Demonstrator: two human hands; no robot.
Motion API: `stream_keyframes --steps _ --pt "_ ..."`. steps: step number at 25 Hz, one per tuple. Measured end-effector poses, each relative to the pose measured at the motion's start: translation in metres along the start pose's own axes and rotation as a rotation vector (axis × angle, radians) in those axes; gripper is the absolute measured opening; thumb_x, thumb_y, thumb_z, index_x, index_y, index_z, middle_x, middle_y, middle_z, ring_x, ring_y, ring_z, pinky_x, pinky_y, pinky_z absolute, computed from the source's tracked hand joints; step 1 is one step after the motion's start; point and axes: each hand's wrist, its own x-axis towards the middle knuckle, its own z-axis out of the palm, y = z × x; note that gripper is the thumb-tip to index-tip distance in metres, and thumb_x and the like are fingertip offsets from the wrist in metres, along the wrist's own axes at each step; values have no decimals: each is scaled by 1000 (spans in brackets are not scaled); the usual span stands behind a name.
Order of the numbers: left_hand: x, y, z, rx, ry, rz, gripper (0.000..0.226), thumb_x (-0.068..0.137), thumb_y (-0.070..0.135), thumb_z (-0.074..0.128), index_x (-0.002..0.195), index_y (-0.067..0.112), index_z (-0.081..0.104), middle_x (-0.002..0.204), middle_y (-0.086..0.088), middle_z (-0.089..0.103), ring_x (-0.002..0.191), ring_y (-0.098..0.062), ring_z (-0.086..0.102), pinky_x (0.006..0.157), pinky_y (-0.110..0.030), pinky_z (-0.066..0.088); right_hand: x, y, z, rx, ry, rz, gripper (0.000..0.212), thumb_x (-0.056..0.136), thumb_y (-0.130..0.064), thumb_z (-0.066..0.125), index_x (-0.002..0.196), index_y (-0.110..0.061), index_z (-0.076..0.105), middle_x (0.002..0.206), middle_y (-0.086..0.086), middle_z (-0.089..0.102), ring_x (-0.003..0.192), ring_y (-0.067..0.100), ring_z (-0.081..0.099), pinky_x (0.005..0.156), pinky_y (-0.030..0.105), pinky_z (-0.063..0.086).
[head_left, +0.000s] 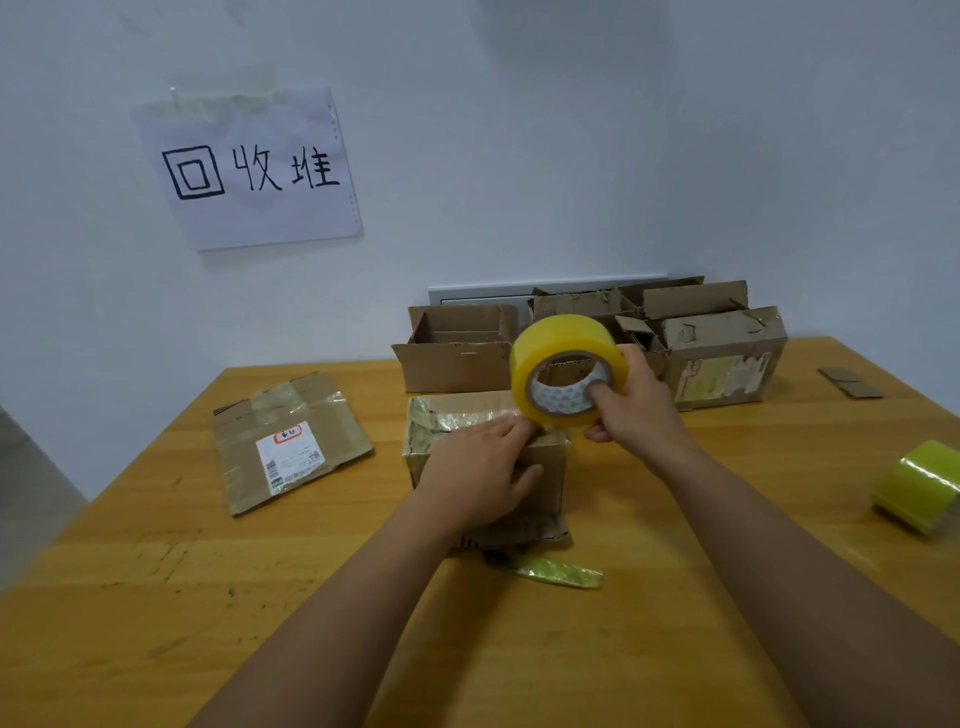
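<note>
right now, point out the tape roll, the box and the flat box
tape roll (565, 336): head view, yellow outer band
box (457, 415): head view, taped top
flat box (291, 456): head view, white label

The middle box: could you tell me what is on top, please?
The left hand rests on its taped top; the right hand holds a tape roll above. The hand hides the rest.

Hands (483, 467) (636, 402) tape (563, 371) a cardboard box (540, 488).
</note>
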Motion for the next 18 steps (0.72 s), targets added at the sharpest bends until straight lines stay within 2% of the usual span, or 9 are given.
stream_keyframes --steps 3,6,10,12,14,16,18 --pt "0 0 1 -30 -15 -14 61 99 53 40 153 36 21 158 11 32 140 -13 38 99 -33 44 0 6 -22 -27 89 -1 24 97 -19 53 117 -29 44 105 6 60 67 28 69 48 26 55" --pt "3 1 2 -29 -26 2 60 98 53 40 154 38 22 160 14 26 143 -11 30 107 -36 37 -3 23 -32 16 84 81 24 98 -18 53 118 -28 42 101 10 62 58 25 70 52 32 57" --pt "8 4 0 15 -41 34 62 97 52 41 153 30 27 160 9 27 144 -13 27 116 -37 24 -7 39 -23 215 21 249 30 98 -17 55 123 -24 40 107 16 63 68 34 72 58 37 60" --pt "13 11 1 27 -52 21 64 96 58 42 149 24 34 156 4 35 139 -16 36 114 -36 28 -9 50 -16 321 8 354 37 96 -17 59 129 -16 42 108 22 64 72 36 72 56 34 60" --pt "19 18 2 38 -23 -24 64 93 65 43 139 20 43 140 0 50 124 -18 48 102 -34 40 -15 59 -5 455 -5 434 42 93 -18 64 129 -6 46 107 25 66 74 34 73 55 32 60" --pt "21 19 6 54 8 -38 63 93 65 42 138 21 40 132 -1 50 117 -18 48 96 -33 44 -21 66 6 568 -18 476 39 91 -18 68 123 -4 50 105 25 67 76 34 73 56 32 60" --pt "19 14 10 50 14 -13 66 95 64 40 147 24 31 138 -1 45 124 -19 44 99 -34 44 -26 68 10 612 -19 488 31 91 -18 68 116 -6 53 100 24 69 75 32 72 57 32 60"
